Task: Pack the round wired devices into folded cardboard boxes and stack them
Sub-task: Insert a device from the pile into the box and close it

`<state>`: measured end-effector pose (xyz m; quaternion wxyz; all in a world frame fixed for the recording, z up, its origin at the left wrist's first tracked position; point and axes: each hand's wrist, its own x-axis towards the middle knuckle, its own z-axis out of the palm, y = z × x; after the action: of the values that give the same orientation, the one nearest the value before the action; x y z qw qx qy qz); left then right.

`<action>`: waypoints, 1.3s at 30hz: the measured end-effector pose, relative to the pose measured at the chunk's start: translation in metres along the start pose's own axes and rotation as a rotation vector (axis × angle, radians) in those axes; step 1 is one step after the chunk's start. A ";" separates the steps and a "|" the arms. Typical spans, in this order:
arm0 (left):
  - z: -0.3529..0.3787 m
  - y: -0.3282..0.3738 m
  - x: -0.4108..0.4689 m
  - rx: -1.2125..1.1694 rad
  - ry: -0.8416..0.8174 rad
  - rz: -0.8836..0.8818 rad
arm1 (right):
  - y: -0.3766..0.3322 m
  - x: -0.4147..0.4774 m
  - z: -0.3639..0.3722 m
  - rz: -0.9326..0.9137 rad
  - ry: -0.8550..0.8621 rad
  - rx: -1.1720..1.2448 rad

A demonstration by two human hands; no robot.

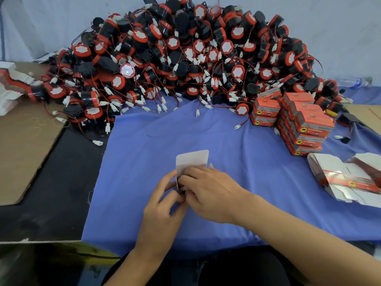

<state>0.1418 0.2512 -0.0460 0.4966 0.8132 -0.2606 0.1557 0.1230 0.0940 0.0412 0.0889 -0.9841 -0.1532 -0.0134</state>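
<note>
Blue cloth [144, 151] covers the worktop under both hands. Its left edge gives way to dark worktop [57, 193] and a brown cardboard sheet [24, 145], well left of the left hand. There is open cloth all round the hands, widest ahead of them, up to the foot of the pile of round wired devices [185, 54] spanning the far side. Ahead and right of the right hand is a stack of packed boxes [305, 124], red, in several tiers. Nearer, to the right, lie flat box blanks [338, 176], well apart from it.

Left hand [162, 205]: fingers curled, pinching the left side of a cardboard box [192, 159]. Right hand [208, 195]: fingers bent over the box's right side, tips pressed on it (grip partly hidden by knuckles).

The box is between the two hands. Its white flap is open and points away toward the pile, with the long axis running near-to-far. Contents hidden.
</note>
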 end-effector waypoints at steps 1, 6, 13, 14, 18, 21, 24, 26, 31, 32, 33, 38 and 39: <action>0.000 0.000 0.000 0.008 0.000 0.006 | 0.000 0.000 -0.001 -0.008 -0.003 -0.003; 0.001 0.000 0.000 -0.009 -0.038 -0.003 | -0.002 0.000 0.001 -0.011 -0.002 -0.026; -0.002 0.002 0.000 -0.063 -0.063 -0.031 | 0.011 -0.005 -0.007 0.189 -0.032 0.198; -0.002 0.002 0.000 -0.051 -0.072 -0.025 | 0.013 -0.005 -0.006 0.182 -0.050 0.187; -0.002 0.001 -0.001 -0.047 -0.082 -0.034 | 0.013 -0.002 -0.005 0.165 -0.108 0.167; -0.003 0.003 -0.001 -0.061 -0.080 -0.033 | 0.012 -0.002 -0.004 0.159 -0.101 0.157; -0.005 0.005 -0.001 -0.068 -0.085 -0.053 | 0.008 -0.003 -0.003 0.158 -0.094 0.138; -0.004 0.006 -0.002 -0.046 -0.077 -0.036 | 0.008 -0.003 0.000 0.139 -0.093 0.084; -0.003 0.005 0.000 -0.068 -0.067 -0.025 | 0.005 -0.002 0.004 0.127 -0.070 0.018; -0.003 0.005 0.000 -0.061 -0.059 -0.013 | 0.006 -0.002 0.004 0.129 -0.067 0.031; -0.003 0.005 0.000 -0.041 -0.045 0.008 | 0.006 -0.003 0.003 0.131 -0.063 0.052; 0.002 0.001 -0.004 0.099 0.020 0.123 | 0.009 -0.010 0.001 0.139 -0.020 0.179; 0.003 0.002 -0.006 0.143 0.015 0.127 | 0.010 -0.010 0.001 0.140 -0.017 0.189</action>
<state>0.1359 0.2493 -0.0492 0.4282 0.8272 -0.2963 0.2113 0.1161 0.0819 0.0381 0.1804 -0.9797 -0.0857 0.0157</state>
